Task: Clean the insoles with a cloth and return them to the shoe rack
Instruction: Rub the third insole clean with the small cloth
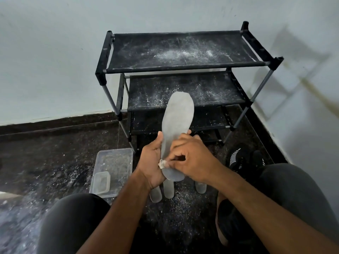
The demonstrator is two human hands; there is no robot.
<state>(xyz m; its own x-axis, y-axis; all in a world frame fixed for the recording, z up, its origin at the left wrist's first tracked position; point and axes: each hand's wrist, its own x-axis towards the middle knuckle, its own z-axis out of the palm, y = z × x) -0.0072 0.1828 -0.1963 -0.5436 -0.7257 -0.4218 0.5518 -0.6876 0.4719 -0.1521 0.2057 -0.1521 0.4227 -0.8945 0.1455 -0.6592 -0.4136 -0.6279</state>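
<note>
A grey insole [177, 118] stands nearly upright in front of the black shoe rack [181, 67]. My left hand [153, 158] grips its lower part from the left, thumb along the edge. My right hand [190, 157] pinches a small whitish cloth [163, 163] against the insole's lower left edge. Only a bit of the cloth shows between the fingers. Three more grey insoles [169, 190] lie on the dark floor below my hands, partly hidden.
A clear plastic box [113, 169] with a smaller tub inside sits on the floor at left. Black shoes [238, 159] stand at right by the wall. White dust speckles the rack shelves and floor. My knees frame the bottom of the view.
</note>
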